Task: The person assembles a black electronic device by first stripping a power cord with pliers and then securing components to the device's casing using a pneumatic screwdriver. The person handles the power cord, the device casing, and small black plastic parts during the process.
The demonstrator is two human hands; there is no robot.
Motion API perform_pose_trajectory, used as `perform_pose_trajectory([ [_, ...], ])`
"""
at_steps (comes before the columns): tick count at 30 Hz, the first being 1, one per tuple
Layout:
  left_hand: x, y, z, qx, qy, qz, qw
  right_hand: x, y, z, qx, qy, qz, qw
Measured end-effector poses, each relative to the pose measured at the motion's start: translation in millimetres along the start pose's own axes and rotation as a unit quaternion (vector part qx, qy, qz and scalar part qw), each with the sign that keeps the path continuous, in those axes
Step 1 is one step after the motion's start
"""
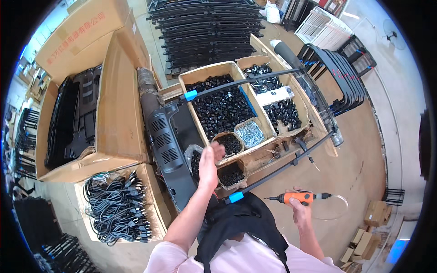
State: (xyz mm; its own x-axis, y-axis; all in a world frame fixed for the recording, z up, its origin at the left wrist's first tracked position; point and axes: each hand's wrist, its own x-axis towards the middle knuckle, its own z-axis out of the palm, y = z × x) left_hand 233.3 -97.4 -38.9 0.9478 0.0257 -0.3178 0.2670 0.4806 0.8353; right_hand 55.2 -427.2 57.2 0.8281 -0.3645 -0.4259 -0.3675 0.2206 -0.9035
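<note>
My right hand (298,204) is wrapped round an orange power screwdriver (296,198), its bit pointing left and a clear hose trailing off its back end. My left hand (210,164) reaches over the edge of a small tub of black screws (229,144); its fingers are smeared by motion, so whether they hold a screw cannot be told. Beside that tub lies a tub of silver screws (250,134), and nearer me a third tub of small black screws (231,174). A black tubular frame (282,167) with blue wraps spans the bench, joined to a vented black plastic housing (165,139) at left.
A wooden tray (185,81) holds many black plastic parts, with further compartments of black parts (282,113) to its right. At left stand a large carton (119,100) of black panels and a box of bundled cables (116,207). Black frames (209,36) are stacked beyond the bench.
</note>
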Motion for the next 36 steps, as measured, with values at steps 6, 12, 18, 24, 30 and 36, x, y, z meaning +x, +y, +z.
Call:
perform_pose_trajectory([
  [6,-72.3,-24.2,51.8,0.483,-0.150,0.058,0.861,126.4,78.2,-32.3,0.132,0.014,0.147,0.980],
  [12,-71.0,-36.3,104.5,0.702,-0.123,-0.190,0.675,262.3,191.8,-49.1,0.199,0.016,0.190,0.961],
  [18,-67.8,-49.8,105.8,0.728,-0.061,-0.204,0.651,310.2,228.6,4.3,0.272,-0.085,0.290,0.913],
  [24,-68.6,-39.1,121.0,0.719,-0.029,-0.245,0.650,294.5,170.1,-22.3,0.021,-0.350,0.404,0.845],
  [30,-67.0,-46.6,117.4,0.721,-0.020,-0.246,0.648,258.1,54.2,-71.1,-0.405,-0.525,0.314,0.680],
  [36,-73.6,-36.0,114.1,0.696,-0.018,-0.248,0.674,299.9,-114.6,60.9,-0.394,-0.591,0.022,0.703],
])
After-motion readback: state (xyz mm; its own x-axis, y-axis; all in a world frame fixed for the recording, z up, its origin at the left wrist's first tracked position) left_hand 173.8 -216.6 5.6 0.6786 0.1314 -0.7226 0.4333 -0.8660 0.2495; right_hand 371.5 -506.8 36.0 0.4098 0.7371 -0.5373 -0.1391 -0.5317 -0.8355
